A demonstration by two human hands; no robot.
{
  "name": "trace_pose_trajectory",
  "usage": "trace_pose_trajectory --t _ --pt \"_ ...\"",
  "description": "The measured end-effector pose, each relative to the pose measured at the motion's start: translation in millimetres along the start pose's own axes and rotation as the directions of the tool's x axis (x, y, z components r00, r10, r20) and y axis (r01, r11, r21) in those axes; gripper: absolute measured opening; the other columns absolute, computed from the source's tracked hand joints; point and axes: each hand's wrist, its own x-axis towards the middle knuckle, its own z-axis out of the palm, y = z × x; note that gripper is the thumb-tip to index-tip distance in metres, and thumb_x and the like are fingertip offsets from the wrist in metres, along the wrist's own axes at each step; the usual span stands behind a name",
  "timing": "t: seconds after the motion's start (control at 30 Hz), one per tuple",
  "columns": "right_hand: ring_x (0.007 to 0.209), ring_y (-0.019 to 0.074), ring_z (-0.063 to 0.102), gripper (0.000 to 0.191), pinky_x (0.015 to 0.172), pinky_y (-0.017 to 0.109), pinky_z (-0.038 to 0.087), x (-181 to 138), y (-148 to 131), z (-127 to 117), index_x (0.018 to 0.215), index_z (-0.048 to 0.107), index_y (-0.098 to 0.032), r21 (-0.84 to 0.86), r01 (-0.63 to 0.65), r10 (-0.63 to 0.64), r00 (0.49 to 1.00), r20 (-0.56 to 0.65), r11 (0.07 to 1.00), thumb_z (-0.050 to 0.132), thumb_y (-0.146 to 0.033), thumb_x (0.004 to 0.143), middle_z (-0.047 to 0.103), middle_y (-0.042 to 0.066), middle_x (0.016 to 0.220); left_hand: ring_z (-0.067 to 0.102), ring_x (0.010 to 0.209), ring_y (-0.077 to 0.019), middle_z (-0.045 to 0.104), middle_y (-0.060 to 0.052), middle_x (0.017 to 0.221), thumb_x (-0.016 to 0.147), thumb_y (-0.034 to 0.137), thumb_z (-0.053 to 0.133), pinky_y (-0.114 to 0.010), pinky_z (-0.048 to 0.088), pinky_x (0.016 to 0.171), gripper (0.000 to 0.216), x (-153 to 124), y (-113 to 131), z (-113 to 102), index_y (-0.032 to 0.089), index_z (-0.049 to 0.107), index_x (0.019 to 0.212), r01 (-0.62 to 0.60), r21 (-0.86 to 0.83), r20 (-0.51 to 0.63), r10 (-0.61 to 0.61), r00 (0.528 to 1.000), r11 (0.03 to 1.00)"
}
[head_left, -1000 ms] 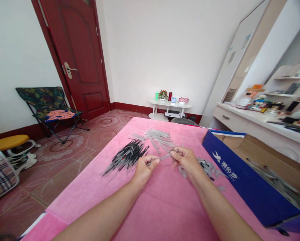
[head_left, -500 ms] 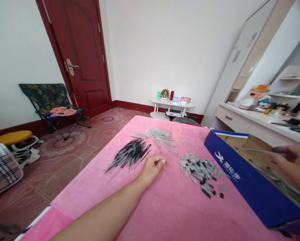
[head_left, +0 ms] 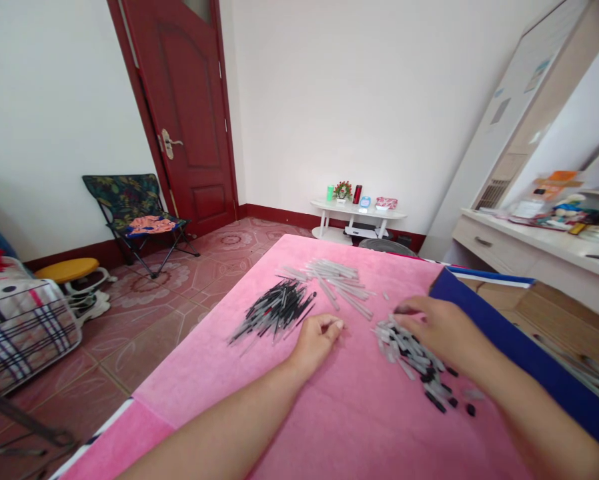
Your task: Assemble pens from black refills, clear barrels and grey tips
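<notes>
My left hand (head_left: pixel 319 338) rests on the pink cloth (head_left: pixel 299 427), thumb and forefinger pinched together; whatever they hold is too small to make out. Over the pile of short grey and black caps (head_left: pixel 414 357) is my right hand (head_left: pixel 437 327), its fingers bent down at the pile's far end. Blur hides whether anything is between them. Left of my left hand lies a heap of thin black and grey sticks (head_left: pixel 277 310), like pen refills. Beyond it, pale translucent tubes (head_left: pixel 339 277) are spread in a loose bunch.
A blue cardboard box (head_left: pixel 544 373) stands open along the right side, with thin grey rods inside. A dresser (head_left: pixel 499 233) crowded with items is behind it. On the left are a folding chair (head_left: pixel 129 200), a yellow stool (head_left: pixel 72 268) and a plaid bag (head_left: pixel 34 333).
My right hand has moved left from above the box to the cap pile; the thin rod it held over the box no longer shows. My left hand keeps its pinch. The view has turned slightly left.
</notes>
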Motion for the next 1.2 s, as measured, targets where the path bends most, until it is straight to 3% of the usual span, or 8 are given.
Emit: trace_pose_trajectory --t 0.13,0.3,0.43,0.53,0.67,0.8,0.97,1.2 --pt "0.100 0.0201 0.050 0.033 0.085 0.028 0.035 21 -50 73 0.101 0.062 -0.019 0.036 0.161 -0.165 0.970 0.180 0.986 0.048 -0.018 0.071 0.058 0.009 0.108 0.040 0.040 -0.0078 0.051 0.000 0.050 0.076 0.043 0.048 -0.020 0.030 0.043 0.035 0 1 -4 0.012 0.059 0.064 0.032 -0.080 -0.015 -0.033 0.999 0.996" --pt "0.103 0.0221 0.046 0.034 0.084 0.031 0.034 29 -64 117 0.105 0.059 -0.020 -0.091 0.097 -0.079 0.979 0.189 0.991 0.046 -0.019 0.073 0.054 0.010 0.112 0.041 0.040 -0.0070 0.053 0.000 0.054 0.076 0.043 0.048 -0.019 0.030 0.040 0.034 3 -4 -7 0.012 0.061 0.076 0.033 -0.138 -0.056 -0.041 0.998 0.990" --pt "0.097 0.0221 0.050 0.024 0.083 0.030 0.035 27 -62 125 0.087 0.065 -0.016 -0.053 0.028 -0.024 0.996 0.084 0.998 0.045 -0.019 0.075 0.059 0.012 0.100 0.042 0.041 -0.0064 0.055 -0.001 0.060 0.077 0.041 0.048 -0.020 0.031 0.041 0.032 5 -7 -7 0.011 0.060 0.078 0.013 -0.174 -0.101 -0.031 0.994 0.985" --pt "0.092 0.0216 0.053 0.022 0.082 0.031 0.038 26 -60 120 0.085 0.065 -0.015 0.204 -0.049 0.056 0.998 -0.031 0.978 0.046 -0.020 0.074 0.062 0.011 0.094 0.043 0.042 -0.0069 0.054 0.000 0.061 0.075 0.040 0.052 -0.020 0.033 0.043 0.032 4 -4 -5 0.011 0.057 0.086 0.017 -0.212 -0.156 -0.051 0.986 0.977" --pt "0.080 0.0191 0.058 0.021 0.073 0.029 0.043 25 -69 99 0.079 0.063 -0.015 0.653 -0.029 0.081 0.995 -0.050 0.757 0.047 -0.028 0.076 0.065 0.006 0.082 0.043 0.044 -0.0068 0.051 0.001 0.060 0.075 0.046 0.050 -0.019 0.032 0.043 0.041 5 7 -8 0.011 0.055 0.097 0.036 -0.297 -0.243 -0.112 0.963 0.954" --pt "0.072 0.0171 0.057 0.016 0.069 0.027 0.043 22 -89 87 0.071 0.062 -0.015 0.753 0.028 -0.047 0.999 0.004 0.657 0.049 -0.024 0.074 0.063 0.003 0.071 0.042 0.046 -0.0064 0.049 0.002 0.054 0.073 0.050 0.051 -0.018 0.031 0.044 0.041 15 19 -24 0.010 0.059 0.080 0.008 -0.337 -0.269 -0.105 0.957 0.941" --pt "0.086 0.0163 0.054 0.013 0.079 0.028 0.040 12 -106 109 0.075 0.061 -0.016 0.640 0.138 -0.102 0.990 -0.092 0.756 0.048 -0.015 0.074 0.061 0.004 0.087 0.041 0.042 -0.0047 0.047 0.004 0.049 0.069 0.045 0.058 -0.017 0.031 0.043 0.038 34 31 -55 0.010 0.061 0.081 -0.155 -0.489 -0.393 -0.059 0.917 0.859" --pt "0.099 0.0160 0.043 0.039 0.082 0.026 0.036 1 -126 130 0.096 0.060 -0.021 0.217 0.382 -0.413 0.903 0.120 0.898 0.041 0.001 0.070 0.057 0.004 0.096 0.041 0.041 -0.0029 0.047 0.004 0.050 0.064 0.038 0.065 -0.014 0.031 0.040 0.033 45 32 -76 0.009 0.061 0.078 -0.258 -0.635 -0.534 -0.172 0.828 0.728"
